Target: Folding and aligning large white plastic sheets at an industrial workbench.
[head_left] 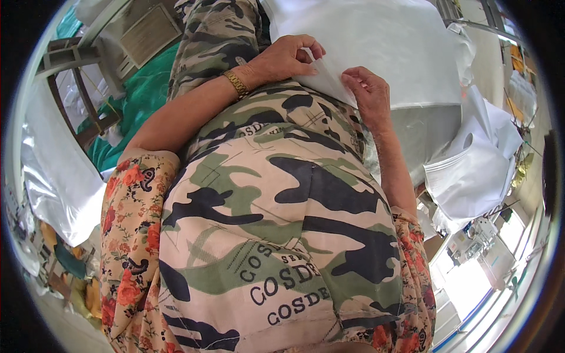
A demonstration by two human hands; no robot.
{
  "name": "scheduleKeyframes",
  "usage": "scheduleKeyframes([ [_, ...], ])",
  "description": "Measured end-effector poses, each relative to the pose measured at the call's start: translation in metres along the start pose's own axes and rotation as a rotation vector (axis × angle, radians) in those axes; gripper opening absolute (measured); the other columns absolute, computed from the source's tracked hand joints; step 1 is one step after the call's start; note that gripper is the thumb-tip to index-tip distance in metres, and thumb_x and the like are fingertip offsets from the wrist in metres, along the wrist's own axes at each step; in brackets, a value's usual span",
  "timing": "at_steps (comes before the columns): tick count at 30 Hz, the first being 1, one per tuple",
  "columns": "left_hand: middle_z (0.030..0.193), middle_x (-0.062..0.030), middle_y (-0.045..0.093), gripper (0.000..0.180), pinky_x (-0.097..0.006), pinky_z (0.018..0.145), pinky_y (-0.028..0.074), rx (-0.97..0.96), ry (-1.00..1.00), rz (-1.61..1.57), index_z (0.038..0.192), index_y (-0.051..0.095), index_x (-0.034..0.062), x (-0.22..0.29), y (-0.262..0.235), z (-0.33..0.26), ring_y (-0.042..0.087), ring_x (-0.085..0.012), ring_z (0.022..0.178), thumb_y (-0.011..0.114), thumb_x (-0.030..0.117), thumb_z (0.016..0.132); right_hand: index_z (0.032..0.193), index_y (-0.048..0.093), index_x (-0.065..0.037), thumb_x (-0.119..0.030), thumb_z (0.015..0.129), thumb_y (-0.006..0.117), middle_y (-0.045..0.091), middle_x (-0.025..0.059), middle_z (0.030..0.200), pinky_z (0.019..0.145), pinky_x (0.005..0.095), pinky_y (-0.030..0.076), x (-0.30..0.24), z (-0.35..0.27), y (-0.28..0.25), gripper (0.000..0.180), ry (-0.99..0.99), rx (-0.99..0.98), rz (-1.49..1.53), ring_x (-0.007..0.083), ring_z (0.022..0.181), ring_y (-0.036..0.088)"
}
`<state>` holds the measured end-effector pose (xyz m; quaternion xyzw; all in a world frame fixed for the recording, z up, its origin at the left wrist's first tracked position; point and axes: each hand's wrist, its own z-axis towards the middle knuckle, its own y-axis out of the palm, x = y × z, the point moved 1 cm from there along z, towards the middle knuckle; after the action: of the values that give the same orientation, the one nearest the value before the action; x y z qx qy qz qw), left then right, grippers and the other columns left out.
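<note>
My left hand (288, 57), with a gold bracelet (236, 83) at the wrist, pinches the near corner of a large white fabric sheet (376, 41) at the top middle. My right hand (369, 94) grips the same sheet's edge just to the right, fingers curled over it. The sheet spreads away over a work surface. My camouflage-print apron (276, 206) and floral sleeves (129, 223) fill the picture's middle and hide everything below the hands.
A stack of folded white fabric pieces (471, 176) lies at the right. Green cloth (141, 100) and a wooden frame (70, 88) sit at the left, with clear plastic sheeting (53, 170) below them. A sewing machine (477, 241) shows at the lower right.
</note>
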<state>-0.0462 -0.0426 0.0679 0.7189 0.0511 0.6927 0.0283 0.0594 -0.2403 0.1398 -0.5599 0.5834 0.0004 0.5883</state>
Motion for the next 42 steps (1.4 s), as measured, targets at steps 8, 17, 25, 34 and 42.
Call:
scheduleKeyframes([
  [8, 0.119, -0.0071, 0.057, 0.027, -0.025, 0.079, 0.048, -0.021, -0.001, 0.002, 0.098, 0.054, 0.0033, 0.000, -0.001, 0.001, 0.054, -0.0081, 0.086, 0.071, 0.002, 0.078, 0.097, 0.068, -0.005, -0.029, 0.086, 0.063, 0.064, 0.0111, 0.088, 0.071, 0.0353, 0.048, -0.015, 0.014, 0.005, 0.027, -0.164, 0.037, -0.110, 0.0236, 0.076, 0.061],
  [17, 0.117, -0.0049, 0.057, 0.024, -0.023, 0.074, 0.046, 0.006, 0.068, 0.033, 0.095, 0.057, 0.0033, -0.001, -0.001, 0.000, 0.048, -0.0081, 0.079, 0.072, 0.003, 0.078, 0.098, 0.067, -0.004, -0.023, 0.086, 0.063, 0.063, 0.0103, 0.088, 0.072, 0.0345, 0.048, -0.023, 0.017, 0.009, 0.023, -0.205, 0.039, -0.058, 0.0228, 0.077, 0.060],
  [25, 0.113, -0.0052, 0.059, 0.024, -0.024, 0.078, 0.045, -0.001, 0.066, 0.007, 0.096, 0.057, 0.0018, -0.003, -0.001, 0.001, 0.048, -0.0080, 0.084, 0.072, 0.003, 0.078, 0.095, 0.067, -0.004, -0.018, 0.086, 0.063, 0.063, 0.0095, 0.089, 0.074, 0.0345, 0.049, -0.030, 0.020, 0.015, 0.017, -0.317, 0.092, -0.079, 0.0232, 0.079, 0.062],
  [34, 0.113, -0.0061, 0.059, 0.024, -0.026, 0.082, 0.047, -0.004, 0.057, -0.007, 0.096, 0.057, 0.0009, -0.009, -0.001, 0.004, 0.052, -0.0098, 0.090, 0.073, 0.002, 0.078, 0.094, 0.062, -0.004, -0.020, 0.089, 0.060, 0.063, 0.0103, 0.090, 0.073, 0.0379, 0.049, -0.036, 0.027, 0.011, 0.017, -0.298, -0.013, -0.223, 0.0275, 0.079, 0.063],
  [42, 0.104, -0.0017, 0.060, 0.017, -0.022, 0.075, 0.048, 0.045, 0.060, -0.095, 0.101, 0.060, 0.0022, 0.005, 0.001, 0.004, 0.055, -0.0054, 0.079, 0.067, 0.007, 0.087, 0.090, 0.059, -0.004, -0.018, 0.088, 0.058, 0.060, 0.0119, 0.089, 0.077, 0.0426, 0.045, -0.048, 0.014, 0.012, 0.014, -0.413, 0.157, -0.405, 0.0329, 0.087, 0.058],
])
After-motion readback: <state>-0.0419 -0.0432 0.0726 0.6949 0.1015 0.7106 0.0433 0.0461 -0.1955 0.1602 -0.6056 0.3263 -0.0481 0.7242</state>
